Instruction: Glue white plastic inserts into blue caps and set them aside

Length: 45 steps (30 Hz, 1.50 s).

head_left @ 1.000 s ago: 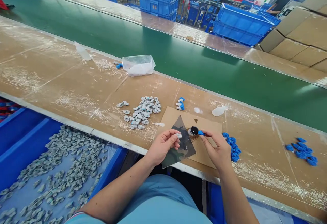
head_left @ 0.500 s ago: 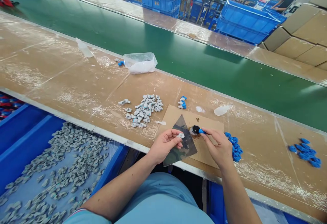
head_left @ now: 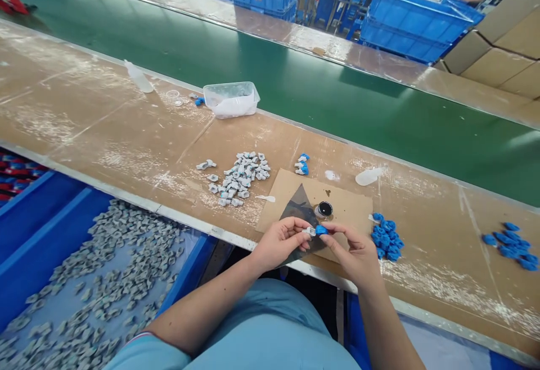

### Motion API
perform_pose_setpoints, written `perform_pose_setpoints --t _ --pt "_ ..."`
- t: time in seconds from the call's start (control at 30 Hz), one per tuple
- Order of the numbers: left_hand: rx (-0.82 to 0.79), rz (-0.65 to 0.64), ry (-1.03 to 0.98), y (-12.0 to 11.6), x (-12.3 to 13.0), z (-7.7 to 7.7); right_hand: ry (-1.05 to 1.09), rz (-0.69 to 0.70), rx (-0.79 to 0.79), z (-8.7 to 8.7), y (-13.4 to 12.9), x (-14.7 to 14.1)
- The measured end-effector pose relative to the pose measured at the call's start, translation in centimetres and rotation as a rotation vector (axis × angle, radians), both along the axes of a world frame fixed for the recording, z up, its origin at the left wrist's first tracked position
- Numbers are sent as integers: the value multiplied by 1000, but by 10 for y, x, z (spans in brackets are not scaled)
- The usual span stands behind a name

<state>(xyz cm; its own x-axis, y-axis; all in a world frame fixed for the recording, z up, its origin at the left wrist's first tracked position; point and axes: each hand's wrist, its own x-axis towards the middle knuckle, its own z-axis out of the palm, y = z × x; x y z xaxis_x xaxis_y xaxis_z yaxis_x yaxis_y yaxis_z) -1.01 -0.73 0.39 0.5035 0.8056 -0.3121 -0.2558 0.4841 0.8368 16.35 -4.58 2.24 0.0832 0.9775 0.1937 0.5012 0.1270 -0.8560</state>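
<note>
My left hand [head_left: 282,242] pinches a small grey-white plastic part [head_left: 310,231]. Between the fingertips of my right hand [head_left: 353,249] is a small blue plastic part [head_left: 321,230], its end meeting the grey one. Whether the two are joined I cannot tell. Just beyond them stands a small pot of black liquid [head_left: 324,209] on a cardboard sheet [head_left: 354,204]. A dark triangular sheet [head_left: 298,207] lies partly under my left hand. Loose grey parts [head_left: 242,176] are heaped to the left, and blue parts [head_left: 386,238] to the right.
A clear plastic tub [head_left: 232,100] and a white bottle [head_left: 138,77] stand near the green conveyor belt [head_left: 278,77]. Another bottle [head_left: 368,176] lies beyond the cardboard. More blue parts [head_left: 512,246] sit far right. A blue bin [head_left: 189,263] of grey parts is below the table's left edge.
My right hand has brought the blue part from the mouth of the black pot down and left to the grey part. My left hand has shifted slightly right.
</note>
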Motion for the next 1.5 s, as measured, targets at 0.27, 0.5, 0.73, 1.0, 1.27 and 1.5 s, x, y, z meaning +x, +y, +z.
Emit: perform_pose_setpoints --t 0.27,0.5,0.73,1.0,1.27,1.5 --pt "102 -60 73 -2 -1 1 8 170 73 4 1 4" --pt "135 -74 113 -3 2 9 86 150 -1 0 -1 7" --pt "92 -103 88 -5 6 12 177 137 19 -3 -8 10" --pt "55 -199 109 -4 6 17 133 216 -3 12 -6 15" --pt "7 -165 91 -4 5 18 232 -40 77 -14 -19 -5" --pt "547 -469 453 -1 -10 23 490 25 -172 -15 -26 -1"
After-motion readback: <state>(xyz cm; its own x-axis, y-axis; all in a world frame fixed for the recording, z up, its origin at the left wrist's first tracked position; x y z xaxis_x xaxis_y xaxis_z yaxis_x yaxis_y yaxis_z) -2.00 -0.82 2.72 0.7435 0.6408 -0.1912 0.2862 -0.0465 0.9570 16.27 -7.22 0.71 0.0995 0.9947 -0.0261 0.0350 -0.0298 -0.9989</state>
